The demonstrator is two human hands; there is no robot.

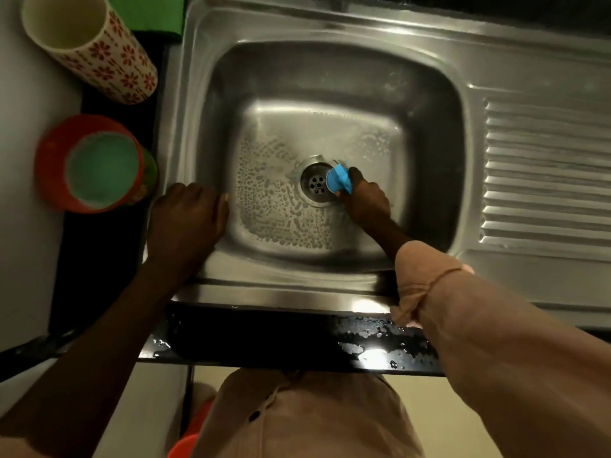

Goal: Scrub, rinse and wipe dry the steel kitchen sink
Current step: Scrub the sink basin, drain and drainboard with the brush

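1. Head view, right hand: reaches down into the basin from the near right, forearm bare below a rolled pinkish-tan sleeve; the fingers curl round a blue scrubbing pad and press it against the right edge of the drain strainer.
2. Left hand: lies palm down on the near left rim of the steel sink, fingers straight and holding nothing, fingertips reaching over the basin's inner edge.
3. Basin floor: beaded soapy water covers the area left of and below the drain; the walls look dull and streaked.
4. Ribbed drainboard: part of the same steel unit, to the right of the basin.
5. Dark countertop: its front edge carries water droplets and patches.
6. Left of the sink: a cream tumbler with red flower print, an orange cup with a turquoise interior, and a green object at the top edge.
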